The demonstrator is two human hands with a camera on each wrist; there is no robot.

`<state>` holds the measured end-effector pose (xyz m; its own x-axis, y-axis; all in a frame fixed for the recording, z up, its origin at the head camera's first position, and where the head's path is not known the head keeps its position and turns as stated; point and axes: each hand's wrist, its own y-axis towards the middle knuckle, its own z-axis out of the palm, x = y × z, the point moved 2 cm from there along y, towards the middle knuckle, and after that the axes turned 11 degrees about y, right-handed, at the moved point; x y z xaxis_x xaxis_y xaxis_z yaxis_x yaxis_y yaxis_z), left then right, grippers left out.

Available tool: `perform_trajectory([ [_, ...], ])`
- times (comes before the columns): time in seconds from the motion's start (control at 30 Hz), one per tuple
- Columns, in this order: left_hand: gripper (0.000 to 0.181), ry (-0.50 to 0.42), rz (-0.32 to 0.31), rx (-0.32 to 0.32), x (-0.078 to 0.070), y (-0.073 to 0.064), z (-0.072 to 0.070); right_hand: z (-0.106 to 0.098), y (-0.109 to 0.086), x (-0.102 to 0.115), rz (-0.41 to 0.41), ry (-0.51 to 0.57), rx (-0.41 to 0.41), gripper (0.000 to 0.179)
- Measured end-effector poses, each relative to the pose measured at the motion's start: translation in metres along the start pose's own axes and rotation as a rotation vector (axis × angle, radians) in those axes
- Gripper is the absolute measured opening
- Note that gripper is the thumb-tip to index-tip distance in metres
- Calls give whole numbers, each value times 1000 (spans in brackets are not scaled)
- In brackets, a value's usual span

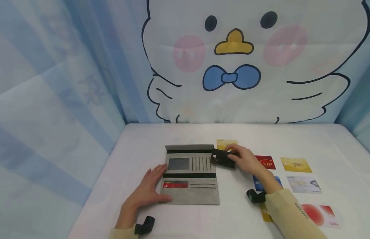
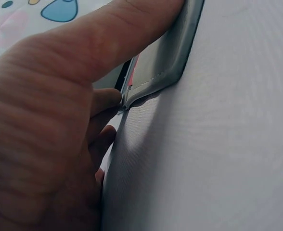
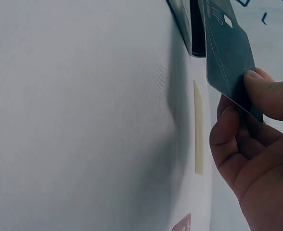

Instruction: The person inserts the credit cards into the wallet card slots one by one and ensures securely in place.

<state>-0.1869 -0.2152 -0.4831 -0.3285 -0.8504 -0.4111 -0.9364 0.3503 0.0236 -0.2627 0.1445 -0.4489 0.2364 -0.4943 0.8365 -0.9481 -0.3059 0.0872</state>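
Note:
A grey wallet (image 1: 204, 196) lies unfolded on the white table, with a red card (image 1: 180, 185) tucked in a lower slot. My left hand (image 1: 149, 186) rests along its left side, fingers extended against the edge and thumb over the lower left corner. In the left wrist view the thumb (image 2: 108, 36) lies across the wallet's edge (image 2: 175, 72). My right hand (image 1: 243, 159) pinches a black VIP card (image 1: 222, 158) between thumb and fingers. The card's left end overlaps the wallet's upper right slots in the head view. In the right wrist view, the black card (image 3: 230, 57) slants upward.
Behind the right hand lies a gold card (image 1: 222, 143). Rightward are a red VIP card (image 1: 266, 162), another gold card (image 1: 296, 165), a silver card (image 1: 302, 184) and a white-and-red card (image 1: 322, 215). My right arm partly covers a blue card (image 1: 259, 184) and a further gold card (image 1: 266, 214).

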Motion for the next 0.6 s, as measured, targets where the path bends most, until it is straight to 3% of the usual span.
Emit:
perform_trajectory([
  [0.6,108,33,-5,-3,-1,1,3,63,19,48,-115,136,101,21],
])
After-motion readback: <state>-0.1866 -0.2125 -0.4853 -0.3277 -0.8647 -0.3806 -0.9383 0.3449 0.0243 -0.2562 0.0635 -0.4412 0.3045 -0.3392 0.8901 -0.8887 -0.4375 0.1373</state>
